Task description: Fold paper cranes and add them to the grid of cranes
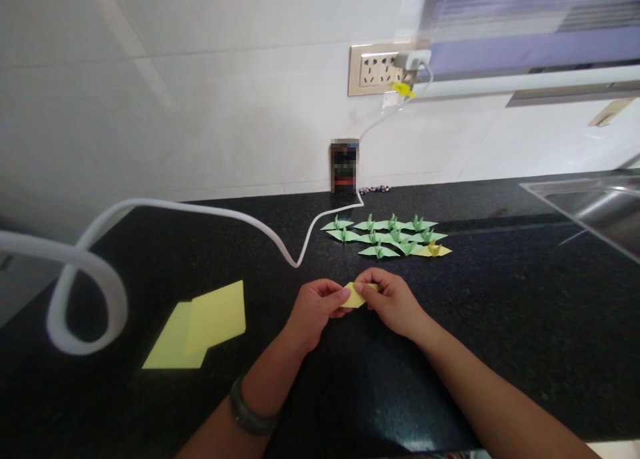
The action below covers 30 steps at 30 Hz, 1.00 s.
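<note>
- Left hand (311, 310) and right hand (395, 303): both pinch one folded paper (354, 299).
- Cranes (395, 235): stand in rows on the tabletop (510, 305) beyond.
- Yellow sheets (216, 317): overlap at left.

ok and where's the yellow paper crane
In the head view, the yellow paper crane sits right of centre on the dark counter, right of a green crane and beyond the right hand.

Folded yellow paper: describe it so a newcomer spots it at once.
On the black countertop, find the green origami cranes, then look nearer, to the left hand and right hand. The folded yellow paper is pinched between them. Unlike the yellow sheets to its left and the lone yellow crane, it is held.
</note>
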Each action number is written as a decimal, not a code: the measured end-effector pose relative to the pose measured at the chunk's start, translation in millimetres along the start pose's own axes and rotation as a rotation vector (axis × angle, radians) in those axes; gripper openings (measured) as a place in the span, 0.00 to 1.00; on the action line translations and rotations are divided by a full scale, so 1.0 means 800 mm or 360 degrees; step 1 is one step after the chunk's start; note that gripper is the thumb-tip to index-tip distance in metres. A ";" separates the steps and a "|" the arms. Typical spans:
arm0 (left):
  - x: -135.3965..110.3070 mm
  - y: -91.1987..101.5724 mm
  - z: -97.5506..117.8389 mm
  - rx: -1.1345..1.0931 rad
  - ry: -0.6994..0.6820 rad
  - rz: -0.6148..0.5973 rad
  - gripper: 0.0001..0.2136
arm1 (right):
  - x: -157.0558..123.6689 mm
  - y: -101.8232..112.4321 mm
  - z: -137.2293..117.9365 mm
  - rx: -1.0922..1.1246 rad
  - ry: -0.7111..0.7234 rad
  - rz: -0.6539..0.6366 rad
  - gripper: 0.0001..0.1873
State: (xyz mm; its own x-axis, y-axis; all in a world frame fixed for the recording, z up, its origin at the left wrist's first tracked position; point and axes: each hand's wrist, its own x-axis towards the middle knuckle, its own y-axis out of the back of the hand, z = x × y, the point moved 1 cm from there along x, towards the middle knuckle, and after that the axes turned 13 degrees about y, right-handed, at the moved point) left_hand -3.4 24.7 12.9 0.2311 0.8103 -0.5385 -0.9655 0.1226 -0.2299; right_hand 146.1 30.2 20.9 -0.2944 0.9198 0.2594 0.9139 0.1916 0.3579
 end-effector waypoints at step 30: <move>-0.004 -0.003 0.004 0.0638 -0.0921 0.0567 0.06 | -0.004 -0.015 0.008 -0.0004 -0.0164 0.0158 0.13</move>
State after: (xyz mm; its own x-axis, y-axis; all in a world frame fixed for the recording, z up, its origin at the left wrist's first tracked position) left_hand -2.0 23.3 17.7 -0.0933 0.9956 0.0079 -0.9648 -0.0924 0.2461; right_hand 137.9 27.4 10.2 -0.1722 0.9646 0.2000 0.9363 0.0972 0.3374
